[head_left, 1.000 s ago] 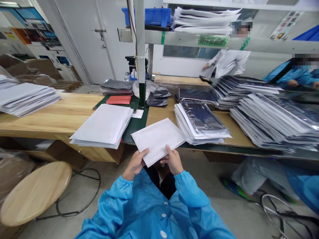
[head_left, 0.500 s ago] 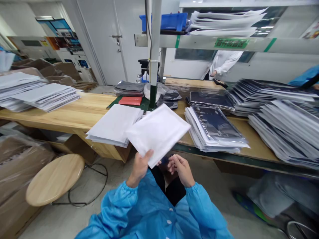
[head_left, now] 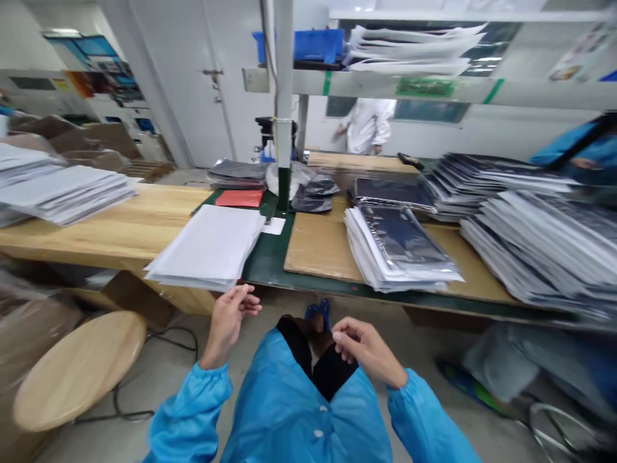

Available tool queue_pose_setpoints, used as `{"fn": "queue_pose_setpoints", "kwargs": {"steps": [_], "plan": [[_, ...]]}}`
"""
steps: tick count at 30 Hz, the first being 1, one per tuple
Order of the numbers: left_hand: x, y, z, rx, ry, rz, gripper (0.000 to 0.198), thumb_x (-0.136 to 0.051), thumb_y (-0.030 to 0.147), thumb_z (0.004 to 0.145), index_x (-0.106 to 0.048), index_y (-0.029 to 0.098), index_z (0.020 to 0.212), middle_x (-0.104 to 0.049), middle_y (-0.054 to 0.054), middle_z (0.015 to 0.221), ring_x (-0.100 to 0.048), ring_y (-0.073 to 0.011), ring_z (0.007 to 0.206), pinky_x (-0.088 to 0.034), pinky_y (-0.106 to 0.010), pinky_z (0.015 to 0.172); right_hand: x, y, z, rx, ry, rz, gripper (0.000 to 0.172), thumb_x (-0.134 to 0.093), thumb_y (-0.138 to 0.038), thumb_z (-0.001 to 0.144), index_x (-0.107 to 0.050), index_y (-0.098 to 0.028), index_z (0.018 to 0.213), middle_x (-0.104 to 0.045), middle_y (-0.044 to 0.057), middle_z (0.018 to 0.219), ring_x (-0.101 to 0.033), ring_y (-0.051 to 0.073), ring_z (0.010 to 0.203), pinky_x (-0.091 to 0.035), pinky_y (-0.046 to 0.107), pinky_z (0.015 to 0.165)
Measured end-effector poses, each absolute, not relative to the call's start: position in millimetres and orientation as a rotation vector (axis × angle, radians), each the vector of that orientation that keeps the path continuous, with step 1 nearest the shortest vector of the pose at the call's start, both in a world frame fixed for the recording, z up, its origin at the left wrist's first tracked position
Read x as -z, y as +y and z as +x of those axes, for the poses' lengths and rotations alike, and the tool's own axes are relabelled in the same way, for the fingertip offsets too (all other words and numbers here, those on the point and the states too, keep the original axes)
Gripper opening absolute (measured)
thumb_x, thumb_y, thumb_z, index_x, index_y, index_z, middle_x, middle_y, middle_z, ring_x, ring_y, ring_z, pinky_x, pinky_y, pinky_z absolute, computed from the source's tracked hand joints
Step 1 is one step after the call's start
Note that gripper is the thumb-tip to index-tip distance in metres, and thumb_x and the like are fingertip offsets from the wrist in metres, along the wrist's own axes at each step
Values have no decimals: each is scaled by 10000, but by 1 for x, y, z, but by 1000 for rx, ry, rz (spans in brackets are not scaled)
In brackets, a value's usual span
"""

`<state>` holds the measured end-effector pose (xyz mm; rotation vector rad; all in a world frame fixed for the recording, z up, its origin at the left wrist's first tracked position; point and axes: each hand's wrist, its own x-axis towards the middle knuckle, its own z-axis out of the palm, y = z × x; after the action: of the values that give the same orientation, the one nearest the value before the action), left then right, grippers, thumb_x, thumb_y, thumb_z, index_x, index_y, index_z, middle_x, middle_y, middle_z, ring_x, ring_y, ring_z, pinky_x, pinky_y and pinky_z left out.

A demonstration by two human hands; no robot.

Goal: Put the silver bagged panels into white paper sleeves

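My left hand (head_left: 232, 319) hovers just off the front edge of a white stack of flat envelopes or sheets (head_left: 207, 247). Its fingers are loosely extended and hold nothing. Above my lap, my right hand (head_left: 369, 350) is empty too, with fingers loosely bent and a little apart. To the right on the bench lies a stack of flat white packets (head_left: 364, 257), topped by a dark item in clear plastic (head_left: 405, 235). Between the two stacks lies a flat cardboard sheet (head_left: 321, 247). Beyond the white stack is a red flat packet (head_left: 240, 197).
A metal post (head_left: 284, 109) rises from the bench. Tall stacks of dark and white packets (head_left: 544, 251) stand at right, and white stacks (head_left: 77, 193) at left. A round wooden stool (head_left: 81, 370) is at lower left. A person in white (head_left: 371, 122) stands behind the bench.
The white packet that was in my left hand is out of it, and the white stack at left stands in full view. My hands have moved apart. The person in white has moved left.
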<state>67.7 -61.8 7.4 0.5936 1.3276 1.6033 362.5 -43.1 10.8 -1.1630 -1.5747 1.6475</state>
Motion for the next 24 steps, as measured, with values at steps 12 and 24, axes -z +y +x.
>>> {"fn": "queue_pose_setpoints", "kwargs": {"steps": [12,24], "plan": [[-1,-6,119,-1570,1530,1484,247,-643,432,814,-703,192,801,-696,-37,701,-649,-179,656,-520,-272,674,-107,69,534,-456,-1253,-1636,214,-734,-373,703,-675,-174,649,-551,-18,492,-470,119,437,-396,230,422],[19,40,118,-1613,1771,2029,169,-562,316,850,-680,207,798,-689,-81,789,-586,-249,824,-464,-371,803,-99,123,555,-827,-1276,-1762,272,-859,-195,603,-626,-145,471,-547,-16,408,-430,68,382,-342,153,345]]}}
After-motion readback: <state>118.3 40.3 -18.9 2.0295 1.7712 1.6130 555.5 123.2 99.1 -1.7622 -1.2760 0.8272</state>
